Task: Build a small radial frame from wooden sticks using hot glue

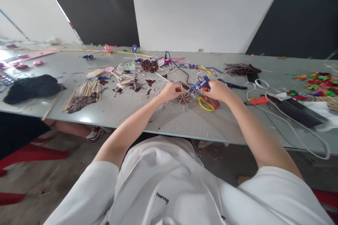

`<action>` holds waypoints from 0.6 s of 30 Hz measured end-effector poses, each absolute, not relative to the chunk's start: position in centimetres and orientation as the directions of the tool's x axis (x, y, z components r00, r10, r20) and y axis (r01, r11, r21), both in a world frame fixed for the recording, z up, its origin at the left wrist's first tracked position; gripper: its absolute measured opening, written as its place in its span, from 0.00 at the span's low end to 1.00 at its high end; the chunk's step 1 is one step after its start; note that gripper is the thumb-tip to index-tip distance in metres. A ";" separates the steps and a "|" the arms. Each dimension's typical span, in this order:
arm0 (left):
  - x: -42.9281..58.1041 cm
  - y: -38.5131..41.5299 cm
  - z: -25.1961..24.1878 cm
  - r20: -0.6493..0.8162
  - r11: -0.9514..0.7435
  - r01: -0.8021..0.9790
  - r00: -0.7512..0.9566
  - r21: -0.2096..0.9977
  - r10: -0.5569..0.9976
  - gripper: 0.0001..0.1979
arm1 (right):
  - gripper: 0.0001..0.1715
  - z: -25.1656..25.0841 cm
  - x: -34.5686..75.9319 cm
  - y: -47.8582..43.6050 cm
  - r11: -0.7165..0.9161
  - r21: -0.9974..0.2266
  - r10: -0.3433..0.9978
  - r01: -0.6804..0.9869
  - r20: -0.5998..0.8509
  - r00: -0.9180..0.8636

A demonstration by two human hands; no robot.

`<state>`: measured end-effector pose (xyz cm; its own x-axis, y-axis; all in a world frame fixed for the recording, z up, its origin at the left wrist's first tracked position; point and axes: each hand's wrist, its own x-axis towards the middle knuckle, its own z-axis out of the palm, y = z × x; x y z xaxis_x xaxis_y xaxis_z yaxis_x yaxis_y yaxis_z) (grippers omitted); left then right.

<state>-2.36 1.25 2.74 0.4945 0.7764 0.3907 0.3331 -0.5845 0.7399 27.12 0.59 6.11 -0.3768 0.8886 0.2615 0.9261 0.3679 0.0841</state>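
Observation:
My right hand (217, 90) is wrapped around the grip of a blue hot glue gun (200, 84), whose nozzle points left and down toward a spiky cluster of thin wooden sticks (185, 99). Fingers of my left hand (171, 91) are pinched together at the left side of that cluster, with a short wooden stick (181, 87) at their tips. The cluster lies on the grey table (169, 117) and is partly hidden by my left fingers. Just below the glue gun rest scissors (207, 103) with yellow and red handle loops.
Bundled sticks (84, 91) and dark brown scraps (136, 85) lie left. A dark cloth bundle (33, 88) sits at far left. White cable (298, 124), a black box (301, 112) and colourful pieces (320, 82) are on the right. Another person's leg (72, 128) shows below the table.

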 end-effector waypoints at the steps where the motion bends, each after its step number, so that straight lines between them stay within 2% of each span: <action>1: -2.4 1.2 2.8 0.389 -0.583 0.332 0.495 0.742 0.777 0.06 | 0.18 6.1 27.1 0.6 0.374 0.091 0.886 0.923 0.259 -0.384; 18: -2.3 1.3 2.7 0.373 -0.564 0.329 0.492 0.757 0.787 0.07 | 0.14 5.7 27.1 0.9 0.397 0.055 0.884 0.916 0.246 -0.397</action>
